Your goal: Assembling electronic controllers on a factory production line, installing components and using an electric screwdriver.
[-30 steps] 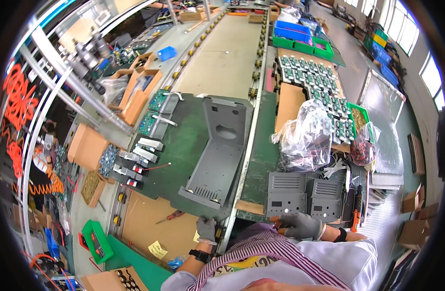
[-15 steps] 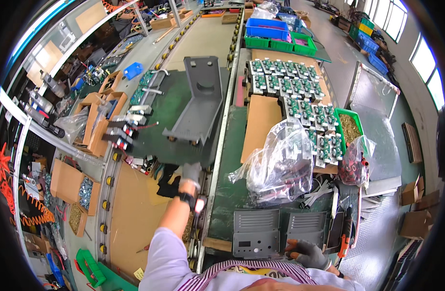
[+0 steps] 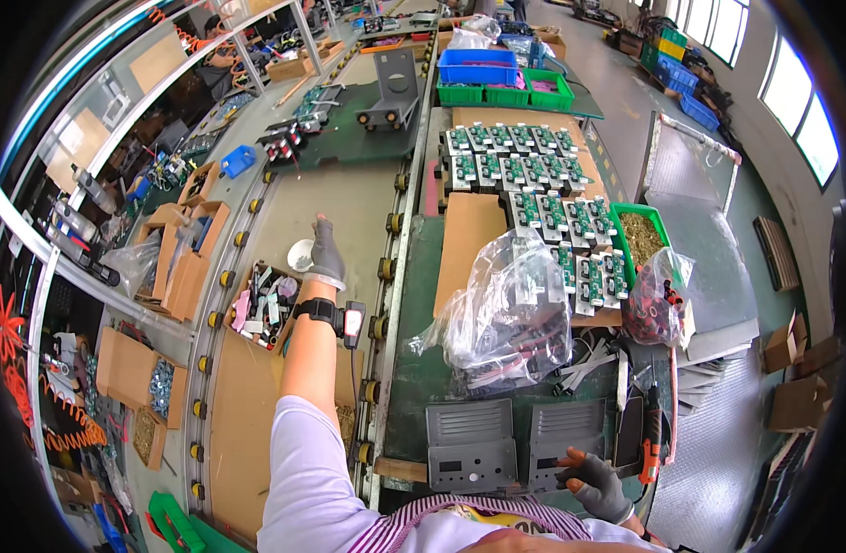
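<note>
My left hand [image 3: 325, 251], in a grey fingerless glove, stretches forward over the conveyor with its fingers extended and nothing visible in it. Beside it is a small white bowl [image 3: 300, 255] with little parts inside. Farther off, a green board [image 3: 349, 147] lies on the rollers, carrying an upright grey metal bracket [image 3: 397, 88] and a cluster of black and red parts [image 3: 283, 141]. My right hand [image 3: 600, 488], gloved too, hovers by a grey slotted panel [image 3: 559, 438] with its fingers apart. Another grey panel with cut-outs [image 3: 471, 447] lies to its left.
Rows of green circuit assemblies [image 3: 524, 184] cover the right bench behind a clear plastic bag [image 3: 506, 318]. An orange power screwdriver [image 3: 652, 442] lies at its right edge. A box of mixed parts [image 3: 264, 304] sits on the conveyor; cardboard bins [image 3: 179, 253] line the left.
The green board and its bracket have moved away along the conveyor. My left arm has reached farther forward, and the parts box and white bowl now show. My right hand stays near the panel.
</note>
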{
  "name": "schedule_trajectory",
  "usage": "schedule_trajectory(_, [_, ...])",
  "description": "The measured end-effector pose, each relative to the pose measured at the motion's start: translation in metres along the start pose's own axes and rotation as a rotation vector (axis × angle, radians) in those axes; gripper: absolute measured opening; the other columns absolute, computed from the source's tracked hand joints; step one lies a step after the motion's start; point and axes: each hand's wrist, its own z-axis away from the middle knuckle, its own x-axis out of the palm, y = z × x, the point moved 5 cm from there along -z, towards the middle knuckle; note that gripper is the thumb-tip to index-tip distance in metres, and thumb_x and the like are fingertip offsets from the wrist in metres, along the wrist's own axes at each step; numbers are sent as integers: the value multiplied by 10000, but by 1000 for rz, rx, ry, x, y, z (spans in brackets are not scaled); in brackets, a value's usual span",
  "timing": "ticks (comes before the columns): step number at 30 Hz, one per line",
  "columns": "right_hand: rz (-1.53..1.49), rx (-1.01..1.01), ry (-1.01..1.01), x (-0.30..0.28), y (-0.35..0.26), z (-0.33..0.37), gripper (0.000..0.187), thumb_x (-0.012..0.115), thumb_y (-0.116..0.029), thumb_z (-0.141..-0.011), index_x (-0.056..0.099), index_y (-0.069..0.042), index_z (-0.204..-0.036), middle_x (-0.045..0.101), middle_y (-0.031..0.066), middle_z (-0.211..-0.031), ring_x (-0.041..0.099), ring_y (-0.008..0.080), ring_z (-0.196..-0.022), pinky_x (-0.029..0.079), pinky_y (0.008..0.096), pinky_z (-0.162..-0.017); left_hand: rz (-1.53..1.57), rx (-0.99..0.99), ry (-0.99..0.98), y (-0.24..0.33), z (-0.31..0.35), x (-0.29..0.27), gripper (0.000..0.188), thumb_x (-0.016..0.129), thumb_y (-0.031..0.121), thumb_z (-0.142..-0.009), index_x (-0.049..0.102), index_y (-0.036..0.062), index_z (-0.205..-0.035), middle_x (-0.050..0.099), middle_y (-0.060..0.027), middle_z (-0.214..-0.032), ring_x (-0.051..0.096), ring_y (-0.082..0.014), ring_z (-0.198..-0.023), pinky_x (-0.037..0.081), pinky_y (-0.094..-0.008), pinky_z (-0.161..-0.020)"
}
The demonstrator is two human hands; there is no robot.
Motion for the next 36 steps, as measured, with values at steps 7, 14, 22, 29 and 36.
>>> schedule_trajectory(7, [34,-30,-40,4,13,16,514,568,-99,-796,360,-35,-1261,493,147,-1141,531,181,-956,425,312,-827,218,14,-58,17,18,-25,842,351,703,-740,453,8,-1204,523,-87,-977,439,-156,-851,352,-265,-804])
schedule_trajectory(14, [56,-87,-65,15,12,30,518,556,-8,-774,349,27,-1248,507,148,-1141,520,167,-992,414,277,-852,297,17,-150,39,44,-50,840,356,684,-752,300,65,-1318,357,-87,-1305,349,-188,-1163,270,-282,-951])
schedule_trajectory(22, [142,-225,-65,28,10,56,495,549,-20,-782,366,18,-1241,535,110,-1103,543,125,-897,436,259,-795,255,-93,-652,18,131,-55,255,334,175,-916,373,77,-1148,484,-59,-971,467,-143,-952,391,-329,-865])
schedule_trajectory(29, [477,-311,-36,58,2,97,445,556,-56,-764,439,-3,-1190,604,83,-909,574,129,-783,452,261,-709,-450,-67,-976,-88,274,-88,400,515,389,-837,467,15,-967,542,-105,-878,537,-185,-786,461,-298,-637])
schedule_trajectory(36, [542,-333,270,37,37,142,475,573,-34,-674,506,-48,-1144,591,71,-814,575,123,-698,461,267,-641,-469,328,-1047,-138,346,-77,397,518,351,-834,483,-27,-950,579,-177,-842,564,-261,-777,429,-325,-700])
